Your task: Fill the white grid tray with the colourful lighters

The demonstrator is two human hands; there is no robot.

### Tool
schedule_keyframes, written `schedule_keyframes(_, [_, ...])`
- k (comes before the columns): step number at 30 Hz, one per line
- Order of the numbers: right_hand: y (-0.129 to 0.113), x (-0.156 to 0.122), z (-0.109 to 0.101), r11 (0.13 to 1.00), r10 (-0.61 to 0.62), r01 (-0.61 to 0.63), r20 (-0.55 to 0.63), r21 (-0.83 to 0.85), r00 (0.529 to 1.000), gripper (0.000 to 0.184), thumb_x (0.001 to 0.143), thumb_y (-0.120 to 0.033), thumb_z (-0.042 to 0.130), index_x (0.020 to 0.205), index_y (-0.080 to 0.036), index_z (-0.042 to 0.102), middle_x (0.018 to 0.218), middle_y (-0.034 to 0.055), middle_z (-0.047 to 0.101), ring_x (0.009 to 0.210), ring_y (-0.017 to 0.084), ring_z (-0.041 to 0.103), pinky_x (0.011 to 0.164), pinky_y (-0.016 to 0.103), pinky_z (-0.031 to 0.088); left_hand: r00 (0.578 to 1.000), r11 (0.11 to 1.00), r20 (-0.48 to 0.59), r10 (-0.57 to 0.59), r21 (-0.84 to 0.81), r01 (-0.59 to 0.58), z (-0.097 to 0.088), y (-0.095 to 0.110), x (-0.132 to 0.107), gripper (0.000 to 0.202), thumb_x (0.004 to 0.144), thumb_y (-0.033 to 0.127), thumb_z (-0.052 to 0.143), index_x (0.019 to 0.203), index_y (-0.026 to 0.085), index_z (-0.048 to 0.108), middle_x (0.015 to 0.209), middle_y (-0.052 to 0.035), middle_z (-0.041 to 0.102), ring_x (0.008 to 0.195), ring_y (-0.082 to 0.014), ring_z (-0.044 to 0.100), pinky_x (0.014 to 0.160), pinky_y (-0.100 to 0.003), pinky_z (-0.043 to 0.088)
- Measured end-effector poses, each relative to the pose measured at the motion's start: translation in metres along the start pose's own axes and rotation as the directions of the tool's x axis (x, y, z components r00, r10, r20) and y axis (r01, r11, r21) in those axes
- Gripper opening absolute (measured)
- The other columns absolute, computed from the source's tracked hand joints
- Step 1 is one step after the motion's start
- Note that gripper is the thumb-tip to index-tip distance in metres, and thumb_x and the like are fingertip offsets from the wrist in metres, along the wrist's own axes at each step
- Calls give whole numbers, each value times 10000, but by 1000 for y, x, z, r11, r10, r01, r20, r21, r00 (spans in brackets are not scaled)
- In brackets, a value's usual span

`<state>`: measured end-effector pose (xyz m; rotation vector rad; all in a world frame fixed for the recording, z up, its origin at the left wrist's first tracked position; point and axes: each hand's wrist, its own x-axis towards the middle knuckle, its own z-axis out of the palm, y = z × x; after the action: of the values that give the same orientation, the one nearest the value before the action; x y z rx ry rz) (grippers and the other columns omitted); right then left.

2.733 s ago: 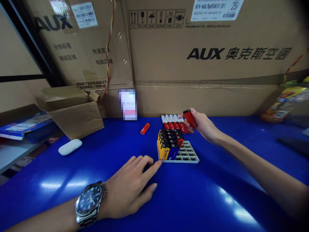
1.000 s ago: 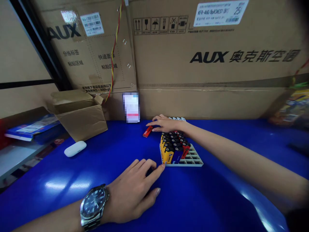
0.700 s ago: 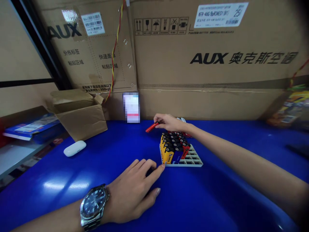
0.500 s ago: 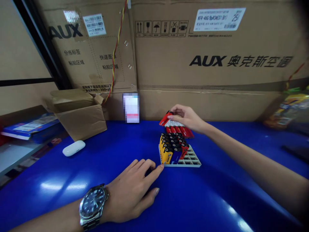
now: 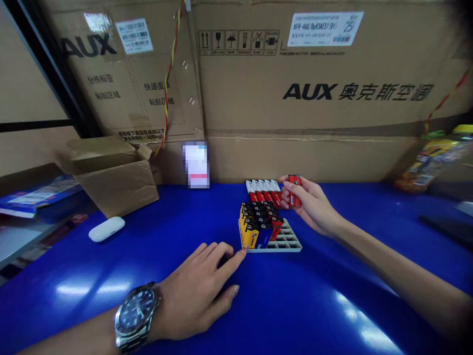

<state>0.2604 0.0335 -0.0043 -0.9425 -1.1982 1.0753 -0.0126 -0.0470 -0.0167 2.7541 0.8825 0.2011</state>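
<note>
My right hand (image 5: 308,199) grips a red lighter (image 5: 294,191) nearly upright between thumb and fingers, right of the tray's far end. A pale grid tray (image 5: 275,250) sits on the blue table, its left part filled with standing yellow lighters (image 5: 250,237), blue lighters (image 5: 263,236) and red lighters (image 5: 276,228) with black tops. Cells at its right hold nothing. My left hand (image 5: 201,291), wearing a watch, rests open on the table, its index fingertip at the tray's near left corner. Behind the tray lie rows of white lighters (image 5: 263,186) and red lighters (image 5: 266,196).
An open cardboard box (image 5: 118,187) and a white oval case (image 5: 107,229) are on the left. A lit phone (image 5: 195,165) leans against large cartons (image 5: 244,113) at the back. A plastic jar (image 5: 424,162) and a dark flat object (image 5: 445,229) are at the right.
My right hand has moved right and slightly down from the rows behind the tray, turning the red lighter from tilted to nearly upright. My left hand stays at the tray corner. The view shifted slightly.
</note>
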Motion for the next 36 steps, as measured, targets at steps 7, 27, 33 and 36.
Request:
schedule_keyframes(7, [12, -1, -7, 997, -12, 24, 168, -69, 986, 256, 850, -468, 561, 905, -220, 528, 572, -54, 452, 486, 87, 420, 476, 237, 352, 1000, 1000, -20, 21, 11, -21, 1, -1, 1, 510, 944, 300, 373, 1435, 209, 271, 1252, -128, 475, 1051, -266, 496, 918, -502, 451])
schedule_keyframes(27, [11, -6, -3, 909, 404, -407, 56, 93, 913, 517, 825, -530, 221, 408, -236, 301, 304, -45, 200, 275, 72, 154, 326, 250, 121, 997, 999, -68, 36, 12, -36, 4, -3, 0, 515, 936, 301, 403, 1432, 215, 296, 1229, -117, 495, 1033, -255, 517, 897, -479, 472])
schedule_keyframes(33, [8, -8, 1, 908, 407, -407, 20, 101, 913, 509, 825, -470, 206, 392, -226, 319, 290, -35, 210, 272, 73, 160, 330, 247, 122, 1000, 1000, -16, 18, 15, -17, 3, -2, 1, 512, 944, 307, 376, 1436, 201, 281, 1260, -129, 471, 1066, -268, 496, 924, -510, 449])
schedule_keyframes(36, [8, -8, 2, 919, 386, -385, 8, 81, 922, 530, 824, -508, 239, 389, -219, 324, 297, -46, 196, 276, 66, 152, 337, 245, 122, 1000, 1000, -13, 15, 12, -15, 2, -2, 2, 512, 945, 307, 373, 1437, 200, 280, 1257, -130, 473, 1055, -268, 499, 909, -501, 461])
